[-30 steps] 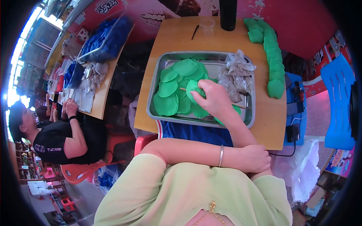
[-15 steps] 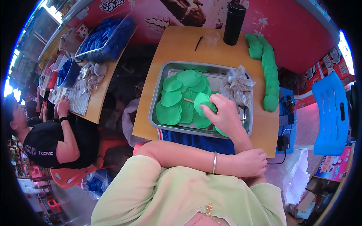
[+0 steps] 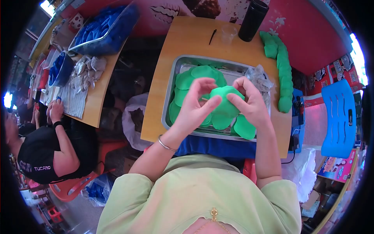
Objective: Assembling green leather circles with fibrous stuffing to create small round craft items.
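Observation:
A metal tray (image 3: 168,74) on the table holds a pile of overlapping thin green round sheets (image 3: 183,82). Above its front half, my right hand (image 3: 249,97) pinches a green round sheet (image 3: 226,100) between thumb and fingers. My left hand (image 3: 198,103) is at the sheet's left side, fingers raised and apart from the thumb, which overlaps its edge. A thin wooden stick (image 3: 204,99) shows partly between that hand and the sheet. Small clear plastic bags (image 3: 260,78) lie in the tray's right end, partly behind my right hand.
A row of rounded green pieces (image 3: 283,70) runs along the table's right side. At the back stand a black tumbler (image 3: 253,21) and a clear cup (image 3: 229,34). Another person (image 3: 50,152) works at the left table, near a crate of blue pieces (image 3: 103,31). A blue chair (image 3: 337,117) stands right.
My left hand has let go of my right wrist and come up beside the green sheet. My right hand has moved slightly right and turned, still gripping the sheet. The view has shifted.

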The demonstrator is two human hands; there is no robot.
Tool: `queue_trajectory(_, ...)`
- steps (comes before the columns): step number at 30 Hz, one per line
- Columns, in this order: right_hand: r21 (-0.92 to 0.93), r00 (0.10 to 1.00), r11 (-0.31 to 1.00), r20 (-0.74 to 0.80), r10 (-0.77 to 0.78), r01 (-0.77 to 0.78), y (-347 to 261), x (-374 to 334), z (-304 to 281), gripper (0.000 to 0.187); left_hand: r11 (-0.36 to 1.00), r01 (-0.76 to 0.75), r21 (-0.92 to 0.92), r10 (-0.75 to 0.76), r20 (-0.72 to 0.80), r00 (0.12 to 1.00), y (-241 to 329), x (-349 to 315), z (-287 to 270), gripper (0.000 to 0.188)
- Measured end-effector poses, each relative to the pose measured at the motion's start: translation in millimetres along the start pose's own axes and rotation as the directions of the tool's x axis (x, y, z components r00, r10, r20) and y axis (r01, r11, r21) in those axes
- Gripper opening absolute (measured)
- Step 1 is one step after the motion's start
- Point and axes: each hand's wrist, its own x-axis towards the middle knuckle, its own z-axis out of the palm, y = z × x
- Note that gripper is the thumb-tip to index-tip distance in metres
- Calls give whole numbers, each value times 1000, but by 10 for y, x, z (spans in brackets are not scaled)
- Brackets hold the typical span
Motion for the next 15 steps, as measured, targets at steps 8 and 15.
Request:
queue_trajectory(8,220,986,975,-167,0,37,86,-38,231,21,720,385,-577,-384,130,914,-42,-47,-165,36)
queue_trajectory(15,-66,970,993,-217,-109,97,220,-153,434,22,618,348,-705,-392,107,914,-115,-30,-159,35)
